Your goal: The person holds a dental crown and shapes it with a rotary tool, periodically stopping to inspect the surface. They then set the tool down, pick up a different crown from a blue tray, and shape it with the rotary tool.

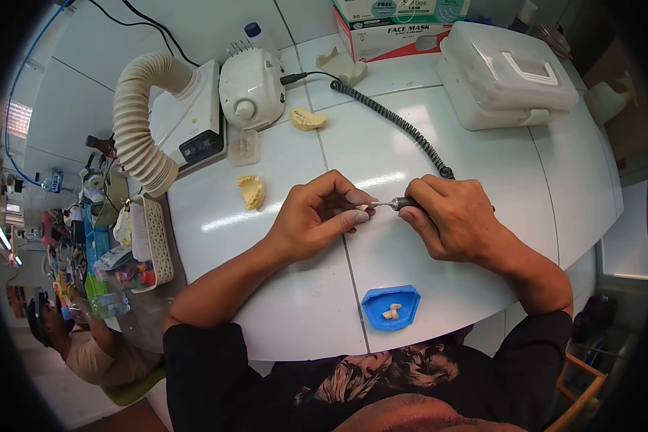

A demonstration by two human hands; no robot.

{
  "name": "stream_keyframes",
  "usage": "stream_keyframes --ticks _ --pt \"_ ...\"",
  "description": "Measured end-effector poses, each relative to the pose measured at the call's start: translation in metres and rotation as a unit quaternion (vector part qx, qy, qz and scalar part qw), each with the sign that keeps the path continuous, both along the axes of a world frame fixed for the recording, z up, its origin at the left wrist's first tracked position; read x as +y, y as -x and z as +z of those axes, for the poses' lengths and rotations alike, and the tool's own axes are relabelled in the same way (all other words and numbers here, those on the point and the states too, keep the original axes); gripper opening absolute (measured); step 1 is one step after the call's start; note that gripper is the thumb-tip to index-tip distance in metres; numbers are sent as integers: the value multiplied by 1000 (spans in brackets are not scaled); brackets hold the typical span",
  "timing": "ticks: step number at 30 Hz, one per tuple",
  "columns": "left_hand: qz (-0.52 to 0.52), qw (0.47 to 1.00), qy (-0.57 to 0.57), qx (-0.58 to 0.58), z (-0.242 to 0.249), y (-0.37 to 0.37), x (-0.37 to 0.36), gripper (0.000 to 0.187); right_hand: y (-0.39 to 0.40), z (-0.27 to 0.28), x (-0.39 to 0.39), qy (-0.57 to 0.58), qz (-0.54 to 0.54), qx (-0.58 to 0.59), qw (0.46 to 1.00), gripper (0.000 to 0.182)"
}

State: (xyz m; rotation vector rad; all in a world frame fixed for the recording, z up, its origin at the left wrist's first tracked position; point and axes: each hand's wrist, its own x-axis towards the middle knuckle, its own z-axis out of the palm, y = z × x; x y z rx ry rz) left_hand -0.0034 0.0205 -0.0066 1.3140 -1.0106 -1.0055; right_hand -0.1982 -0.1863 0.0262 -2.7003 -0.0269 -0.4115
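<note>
My left hand [324,216] pinches a small whitish dental crown [363,208] between thumb and fingers above the white table. A rotary handpiece [405,204] is gripped in my right hand [450,219], its thin bur pointing left, right at the crown. From behind that hand a coiled black cord [403,122] runs back to a white control unit [253,86]. Closer to my body sits a blue tray [371,317] with several small tooth-coloured pieces [392,312] inside. To the left of my left hand lies a yellowish dental cast [250,192].
Another yellowish cast [308,119] lies near the control unit. A ribbed suction hose [133,115] arches over the box at left. Toward the back right stand a white case [507,75] and a face mask box [399,36]. At far left, a person [93,345] sits by a cluttered bench.
</note>
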Motion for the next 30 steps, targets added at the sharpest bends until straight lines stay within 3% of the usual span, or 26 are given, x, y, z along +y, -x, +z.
stream_keyframes --ticks 13,18,30 --pt "-1 996 33 -88 -3 -4 1 13 0 -1 10 30 9 40 999 27" --pt "-8 999 -2 -38 2 -2 2 14 -1 -2 9 19 8 32 999 27" --pt "-22 997 -23 -77 3 -3 3 16 0 -3 10 28 10 34 999 27"
